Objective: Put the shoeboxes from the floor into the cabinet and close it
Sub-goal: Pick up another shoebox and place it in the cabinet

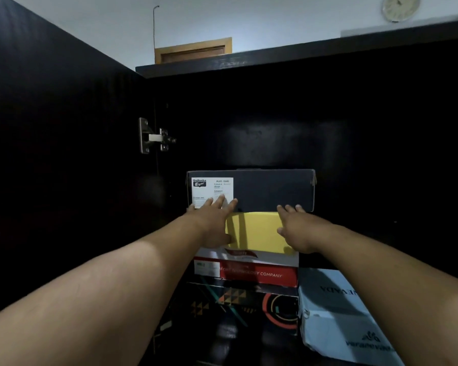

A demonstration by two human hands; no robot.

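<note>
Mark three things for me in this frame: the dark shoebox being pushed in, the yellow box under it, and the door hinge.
dark shoebox (273,190): head view, bare front face right of the white label.
yellow box (257,231): head view, lid top between the hands.
door hinge (154,137): head view, metal arm at cabinet's left edge.

Both of the person's bare arms reach straight forward and a little upward, forearms long in the view and converging toward the middle. The left hand (213,223) is flat, palm forward, its 4 fingers straight and slightly spread with the tips pointing up, and the thumb stuck out low toward the right. The right hand (298,228) mirrors it, palm forward, with 3 fingertips showing side by side at the top and the thumb angled out toward the left. Neither hand curls round anything; both press with straight fingers. The 2 hands sit level with each other, apart, wrists nearly straight in line with the forearms.
</note>
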